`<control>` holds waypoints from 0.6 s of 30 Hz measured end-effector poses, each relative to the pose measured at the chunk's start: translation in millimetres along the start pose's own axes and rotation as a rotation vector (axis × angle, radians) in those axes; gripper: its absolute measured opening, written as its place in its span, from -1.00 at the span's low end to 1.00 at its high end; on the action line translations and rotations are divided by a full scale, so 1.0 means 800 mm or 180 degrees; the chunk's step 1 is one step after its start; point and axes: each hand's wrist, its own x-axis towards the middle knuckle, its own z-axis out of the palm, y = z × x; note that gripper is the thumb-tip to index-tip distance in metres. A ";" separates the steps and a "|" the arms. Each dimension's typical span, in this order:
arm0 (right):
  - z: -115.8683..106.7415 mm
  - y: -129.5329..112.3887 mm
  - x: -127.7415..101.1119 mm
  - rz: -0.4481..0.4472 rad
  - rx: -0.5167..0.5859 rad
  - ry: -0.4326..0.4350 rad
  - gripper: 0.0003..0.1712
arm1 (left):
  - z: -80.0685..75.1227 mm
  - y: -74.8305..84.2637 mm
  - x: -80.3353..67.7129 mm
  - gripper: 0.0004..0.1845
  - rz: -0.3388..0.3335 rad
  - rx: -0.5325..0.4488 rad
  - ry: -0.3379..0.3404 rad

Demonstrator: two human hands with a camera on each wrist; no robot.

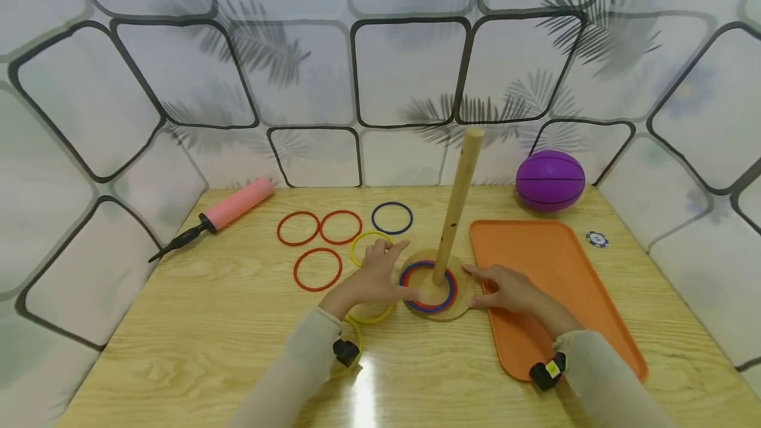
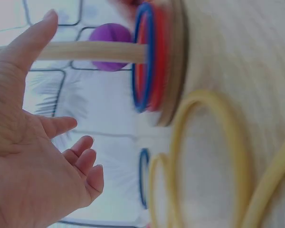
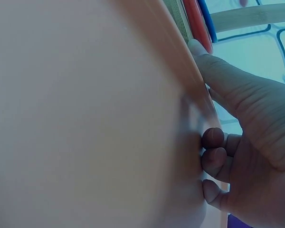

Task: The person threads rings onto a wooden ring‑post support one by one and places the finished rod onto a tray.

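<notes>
A wooden peg [image 1: 458, 207] rises tilted in the head view from a round wooden base [image 1: 429, 290]. Low around the peg lie a blue ring [image 2: 150, 33] and red rings [image 2: 161, 57], with blue uppermost. My left hand [image 1: 377, 275] hovers at the left of the base, thumb and fingers spread, holding nothing; its thumb tip overlaps the blue ring in the head view. At the opposite side, thumb and forefinger of my right hand [image 1: 504, 289] touch the base's right edge. The right wrist view has its other fingers loosely bent over the tray rim.
An orange tray [image 1: 535, 249] lies right of the base. Loose red rings [image 1: 318, 269], yellow rings [image 1: 371, 320] and a blue ring [image 1: 392, 218] lie to the left. A pink hand pump [image 1: 238, 205], a purple ball [image 1: 550, 180] and a small chip [image 1: 597, 239] sit farther out.
</notes>
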 end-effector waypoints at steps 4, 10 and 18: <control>-0.001 0.001 -0.001 -0.0024 -0.0028 0.0016 -0.12 | -0.017 -0.001 -0.013 0.07 -0.0062 -0.0139 0.0099; 0.000 0.000 -0.001 -0.0068 -0.0077 0.0057 -0.13 | -0.032 -0.019 -0.043 0.04 -0.0123 -0.0238 0.0152; -0.001 0.001 0.000 -0.0049 -0.0059 0.0012 -0.11 | -0.041 -0.052 -0.096 0.07 -0.0194 0.0109 -0.0221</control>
